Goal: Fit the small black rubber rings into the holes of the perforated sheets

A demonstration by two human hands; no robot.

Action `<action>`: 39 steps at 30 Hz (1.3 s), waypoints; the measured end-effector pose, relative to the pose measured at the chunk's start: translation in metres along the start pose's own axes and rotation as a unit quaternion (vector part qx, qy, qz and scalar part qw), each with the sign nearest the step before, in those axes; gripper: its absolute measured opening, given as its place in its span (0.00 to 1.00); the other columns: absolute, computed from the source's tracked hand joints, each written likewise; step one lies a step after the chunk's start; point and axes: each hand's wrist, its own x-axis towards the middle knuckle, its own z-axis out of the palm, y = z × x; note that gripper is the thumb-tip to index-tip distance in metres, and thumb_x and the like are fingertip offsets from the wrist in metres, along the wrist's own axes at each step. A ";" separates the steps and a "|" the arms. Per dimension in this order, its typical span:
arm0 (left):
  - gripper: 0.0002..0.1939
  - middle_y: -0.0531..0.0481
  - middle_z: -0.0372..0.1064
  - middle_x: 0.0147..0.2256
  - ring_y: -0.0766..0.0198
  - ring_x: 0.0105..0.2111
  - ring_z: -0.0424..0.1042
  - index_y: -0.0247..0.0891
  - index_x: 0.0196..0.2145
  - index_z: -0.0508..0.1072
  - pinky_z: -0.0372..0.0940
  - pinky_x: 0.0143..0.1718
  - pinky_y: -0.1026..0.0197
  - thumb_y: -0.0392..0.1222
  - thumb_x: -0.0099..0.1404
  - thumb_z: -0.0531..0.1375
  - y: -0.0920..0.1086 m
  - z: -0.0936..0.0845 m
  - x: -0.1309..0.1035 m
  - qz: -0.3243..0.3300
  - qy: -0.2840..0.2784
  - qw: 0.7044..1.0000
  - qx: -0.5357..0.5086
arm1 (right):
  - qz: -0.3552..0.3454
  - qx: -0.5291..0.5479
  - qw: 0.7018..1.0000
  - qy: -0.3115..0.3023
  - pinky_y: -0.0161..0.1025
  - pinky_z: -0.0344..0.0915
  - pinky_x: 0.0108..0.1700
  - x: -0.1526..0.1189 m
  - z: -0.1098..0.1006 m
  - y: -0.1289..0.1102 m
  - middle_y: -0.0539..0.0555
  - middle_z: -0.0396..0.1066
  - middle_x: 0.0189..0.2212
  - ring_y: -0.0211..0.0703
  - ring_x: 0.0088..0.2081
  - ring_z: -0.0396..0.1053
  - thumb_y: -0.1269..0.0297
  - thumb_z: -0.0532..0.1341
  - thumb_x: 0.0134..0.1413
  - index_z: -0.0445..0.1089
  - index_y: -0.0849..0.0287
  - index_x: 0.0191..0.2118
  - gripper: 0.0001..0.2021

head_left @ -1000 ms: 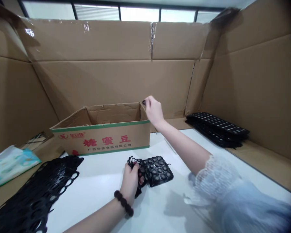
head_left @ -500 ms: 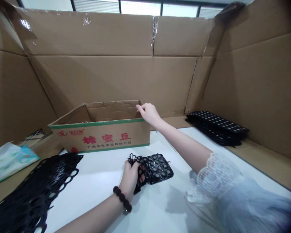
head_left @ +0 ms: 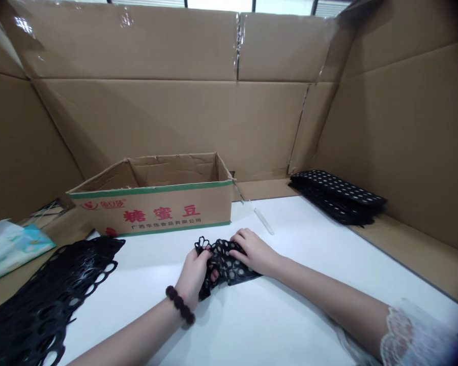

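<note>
Near the middle of the white tabletop, my left hand point(head_left: 194, 272) pinches the crumpled left end of a small black sheet with round holes point(head_left: 229, 272). Over the upper right part of this sheet lies my right hand point(head_left: 255, 251), its thumb and curled fingers gripping the material. Thin black loops stick up above my left thumb. Part of the sheet is hidden under my fingers. Behind my right hand, a slim whitish stick-like thing point(head_left: 264, 221) lies on the table; its kind is unclear.
An open cardboard box point(head_left: 160, 208) with green edges stands behind my hands. At left lie a black sheet with ring-shaped holes point(head_left: 49, 295) and a tissue pack point(head_left: 17, 249). Stacked black perforated sheets point(head_left: 336, 195) sit at the right. Tall cardboard walls point(head_left: 175, 117) surround the table.
My right hand has left the box's right corner and come down onto the small black sheet. The whitish stick-like thing now shows on the table. My left hand keeps its hold.
</note>
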 end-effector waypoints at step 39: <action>0.05 0.56 0.58 0.20 0.72 0.17 0.58 0.35 0.28 0.62 0.55 0.16 0.70 0.40 0.54 0.54 0.001 0.005 -0.009 0.090 -0.091 0.990 0.052 | 0.139 0.314 0.939 -0.004 0.33 0.57 0.28 -0.010 -0.006 -0.041 0.47 0.62 0.21 0.36 0.24 0.61 0.59 0.52 0.52 0.57 0.57 0.37 0.09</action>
